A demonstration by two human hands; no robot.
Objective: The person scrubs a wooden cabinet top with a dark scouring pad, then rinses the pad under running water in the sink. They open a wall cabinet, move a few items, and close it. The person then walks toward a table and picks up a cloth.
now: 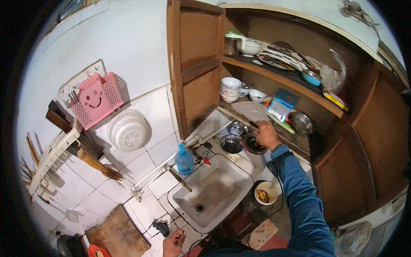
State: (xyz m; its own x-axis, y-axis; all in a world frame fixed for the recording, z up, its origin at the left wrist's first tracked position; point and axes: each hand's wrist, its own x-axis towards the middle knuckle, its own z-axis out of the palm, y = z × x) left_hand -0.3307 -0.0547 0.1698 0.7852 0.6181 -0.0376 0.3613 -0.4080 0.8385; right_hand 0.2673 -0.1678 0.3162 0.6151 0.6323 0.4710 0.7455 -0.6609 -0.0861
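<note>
My right hand [266, 135], in a blue sleeve, reaches to the shelf edge above a dark lidded pot or bowl with a red rim [252, 144]. A dark, thin thing shows at its fingertips; whether the hand grips it I cannot tell. Beside that stand two metal bowls [231, 144]. Low in the view, my left hand [174, 241] hangs by the sink's near left corner with its fingers curled, close to a dark scouring pad or rag [161, 227] on the white tiles. Between the hands lies the white sink [218, 192].
An open wooden cupboard door [199, 64] stands beside shelves of stacked bowls [230, 89] and utensils. A blue plastic bottle [184, 160] and a tap [179, 180] are behind the sink. A white bucket [266, 192] stands right, a wooden chopping board [117, 229] left.
</note>
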